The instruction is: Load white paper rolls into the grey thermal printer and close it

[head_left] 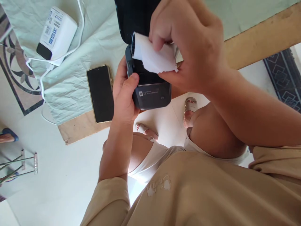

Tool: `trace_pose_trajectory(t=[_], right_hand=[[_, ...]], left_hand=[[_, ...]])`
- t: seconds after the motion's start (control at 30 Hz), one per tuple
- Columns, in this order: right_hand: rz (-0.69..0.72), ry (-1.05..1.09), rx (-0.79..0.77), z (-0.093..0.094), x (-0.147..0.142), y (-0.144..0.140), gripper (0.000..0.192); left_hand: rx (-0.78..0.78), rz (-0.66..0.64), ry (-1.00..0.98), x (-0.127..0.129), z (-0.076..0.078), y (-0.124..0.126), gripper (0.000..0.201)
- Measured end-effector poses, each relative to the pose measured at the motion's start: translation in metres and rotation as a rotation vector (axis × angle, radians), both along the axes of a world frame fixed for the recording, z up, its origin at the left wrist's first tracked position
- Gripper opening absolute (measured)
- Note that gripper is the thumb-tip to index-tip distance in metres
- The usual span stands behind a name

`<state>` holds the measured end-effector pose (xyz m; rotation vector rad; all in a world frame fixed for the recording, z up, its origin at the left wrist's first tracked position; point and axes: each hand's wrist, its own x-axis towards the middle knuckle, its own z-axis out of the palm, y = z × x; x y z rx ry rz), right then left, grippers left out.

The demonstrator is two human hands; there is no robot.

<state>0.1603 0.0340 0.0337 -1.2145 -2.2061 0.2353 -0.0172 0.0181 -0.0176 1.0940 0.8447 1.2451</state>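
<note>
the black device (152, 97) is gripped by its left side in the left hand (123, 92), fingers clamped on the casing, thumb laid at the rim of a dark recess. a white paper roll (150, 55) is pinched in the fingers of the right hand (191, 44), over that recess; whether roll and casing touch cannot be told. the roll's dark-looking end is turned left of the right fingers, and a loose flap with a ragged edge hangs beneath them. a black panel (131, 18) is seen beyond both sets of fingers; its join to the device cannot be made out. a phone (100, 94) lies just left of the left fingers, on the cloth-covered desk (78, 127). handling, as judged: the casing is best kept steady by the left fingers, thumb clear of the recess; the roll is best held lightly, uncrushed, squared to the recess, flap kept smooth.
</note>
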Motion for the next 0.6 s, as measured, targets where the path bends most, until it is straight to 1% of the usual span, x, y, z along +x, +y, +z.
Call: trace_pose_trajectory(t=[0.03,0.17,0.27,0.37,0.43,0.53,0.6], right_hand=[[0.021,-0.044,0.056,0.000,0.000,0.000,0.034],[0.042,-0.114,0.025,0.000,0.000,-0.003,0.035],[0.036,-0.100,0.102,-0.004,0.000,-0.002,0.037],[0.043,-0.032,0.193,-0.010,0.000,0.000,0.031],[0.044,0.025,0.243,-0.015,0.000,0.001,0.026],[0.048,0.010,0.240,-0.019,0.002,0.005,0.017],[0.068,-0.043,0.218,-0.021,0.002,0.007,0.016]], left_hand=[[-0.005,0.013,0.000,0.000,-0.001,0.000,0.029],[-0.029,0.029,0.004,-0.002,-0.004,0.001,0.034],[-0.032,0.030,-0.011,-0.002,-0.006,0.001,0.035],[-0.029,0.036,-0.021,-0.002,-0.005,0.001,0.032],[-0.009,0.017,-0.044,-0.001,-0.004,0.000,0.030],[-0.020,-0.020,-0.095,-0.001,-0.002,0.000,0.029],[-0.025,-0.034,-0.099,-0.001,-0.001,0.000,0.027]])
